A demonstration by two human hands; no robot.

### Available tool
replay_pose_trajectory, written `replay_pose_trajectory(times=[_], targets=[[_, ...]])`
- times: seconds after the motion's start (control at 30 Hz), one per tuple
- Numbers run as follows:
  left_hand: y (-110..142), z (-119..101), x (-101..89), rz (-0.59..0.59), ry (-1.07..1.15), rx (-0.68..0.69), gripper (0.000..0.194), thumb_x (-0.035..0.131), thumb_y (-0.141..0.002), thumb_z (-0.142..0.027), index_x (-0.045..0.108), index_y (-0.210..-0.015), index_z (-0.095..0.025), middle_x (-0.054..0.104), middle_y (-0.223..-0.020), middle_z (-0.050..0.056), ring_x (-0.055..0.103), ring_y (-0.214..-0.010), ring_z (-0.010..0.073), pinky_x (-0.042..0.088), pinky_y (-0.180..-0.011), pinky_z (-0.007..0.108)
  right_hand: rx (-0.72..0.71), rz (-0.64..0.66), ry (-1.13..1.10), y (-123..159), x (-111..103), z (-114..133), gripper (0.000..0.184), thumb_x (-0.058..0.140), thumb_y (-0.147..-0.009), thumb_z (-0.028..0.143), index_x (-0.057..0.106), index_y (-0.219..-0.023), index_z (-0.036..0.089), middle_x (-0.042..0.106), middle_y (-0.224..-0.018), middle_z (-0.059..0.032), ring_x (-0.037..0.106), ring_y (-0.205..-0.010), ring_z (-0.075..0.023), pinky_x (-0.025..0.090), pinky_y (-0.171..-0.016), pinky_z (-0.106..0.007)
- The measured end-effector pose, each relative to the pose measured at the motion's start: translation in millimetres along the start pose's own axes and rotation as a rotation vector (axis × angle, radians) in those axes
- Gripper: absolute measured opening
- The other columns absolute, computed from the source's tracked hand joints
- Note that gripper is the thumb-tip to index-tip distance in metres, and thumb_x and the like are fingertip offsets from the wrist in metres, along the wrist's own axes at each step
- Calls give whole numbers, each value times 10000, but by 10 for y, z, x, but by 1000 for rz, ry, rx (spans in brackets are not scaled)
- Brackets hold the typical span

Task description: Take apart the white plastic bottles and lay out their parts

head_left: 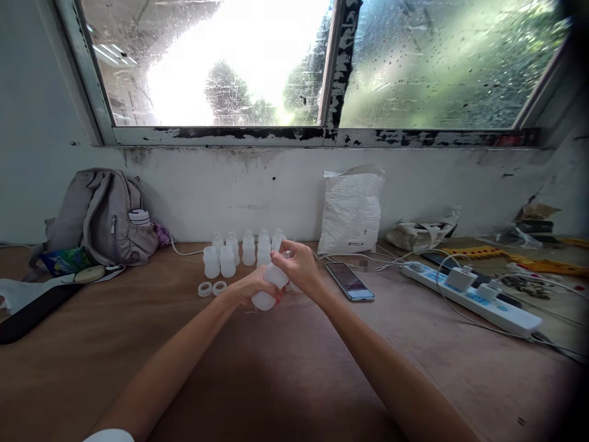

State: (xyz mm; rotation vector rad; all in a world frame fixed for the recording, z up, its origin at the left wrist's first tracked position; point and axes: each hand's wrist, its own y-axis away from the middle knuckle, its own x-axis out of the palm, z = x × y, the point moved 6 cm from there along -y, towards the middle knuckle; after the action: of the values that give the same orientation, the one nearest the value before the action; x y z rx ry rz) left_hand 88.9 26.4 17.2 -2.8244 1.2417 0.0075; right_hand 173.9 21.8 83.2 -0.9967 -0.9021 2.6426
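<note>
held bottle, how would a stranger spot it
Below the window, find the brown table. Near its middle, the left hand and right hand hold a tilted whitish bottle. The other bottles stand upright; only this one is held.

head-worn view, forward and down

Held bottle (264,300) milky white; backpack (100,215) grey; tabletop (257,374) brown; rings (205,294) white.
</note>
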Motion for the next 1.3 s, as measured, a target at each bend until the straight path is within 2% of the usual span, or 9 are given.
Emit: replay_pose_trajectory(times=[0.17,0.3,0.37,0.5,0.63,0.73,0.83,1.03,1.3], targets=[[8,237,16,170,129,-130,228,573,-457,-205,485,-663,-163,490,-519,-10,483,-484,141,368,-475,274,-55,56,-153,64,65,65,269,500,-676,361,393,-510,179,311,-459,51,319,-456,-82,231,-442,-200],[-20,589,202,395,372,-322,308,509,-477,-429,375,-658,-218,245,-343,-70,308,-311,114,293,-363,263,-177,184,-398,144,40,263,265,507,-694,377,419,-548,174,355,-511,43,325,-475,-75,266,-452,-198],[-57,670,220,393,467,-335,346,456,-511,-513,343,-670,-226,185,-336,-81,247,-285,111,250,-331,255,-189,262,-515,138,28,285,241,535,-695,408,477,-657,177,395,-549,44,336,-479,-70,282,-451,-192],[-75,564,10,201,539,-218,358,409,-538,-524,350,-710,-216,218,-384,-74,237,-305,90,231,-340,226,-113,353,-578,-15,110,-8,444,592,-672,428,451,-1033,210,440,-595,55,406,-513,-80,337,-459,-181],[-15,404,-224,63,512,-117,297,440,-514,-398,365,-722,-199,252,-432,-71,258,-352,68,240,-375,202,-11,311,-390,-188,216,-481,505,655,-610,410,478,-1028,189,519,-676,22,461,-551,-88,390,-484,-194],[-1,368,-216,135,469,-94,292,461,-470,-314,384,-722,-189,312,-441,-59,313,-374,77,265,-390,209,28,442,-448,-170,269,-545,458,649,-621,392,509,-1006,188,539,-764,-3,493,-570,-87,418,-480,-195],[-13,389,-163,185,442,-116,299,460,-460,-274,401,-738,-180,377,-454,-45,371,-397,94,299,-414,227,55,579,-672,-73,245,-344,376,527,-731,426,498,-1041,215,526,-833,-16,533,-641,-106,438,-465,-192],[-16,396,-61,347,514,-141,315,492,-487,-224,427,-785,-149,459,-495,-26,453,-439,113,339,-436,239,37,657,-647,0,205,-113,417,638,-678,355,504,-1037,191,506,-652,27,484,-527,-78,394,-424,-173],[26,366,29,534,619,-125,336,548,-476,-279,414,-764,-171,447,-458,-37,411,-374,103,326,-367,220,-28,748,-905,-14,165,-92,498,702,-609,197,498,-1063,223,572,-969,-35,540,-831,-142,447,-692,-254]])
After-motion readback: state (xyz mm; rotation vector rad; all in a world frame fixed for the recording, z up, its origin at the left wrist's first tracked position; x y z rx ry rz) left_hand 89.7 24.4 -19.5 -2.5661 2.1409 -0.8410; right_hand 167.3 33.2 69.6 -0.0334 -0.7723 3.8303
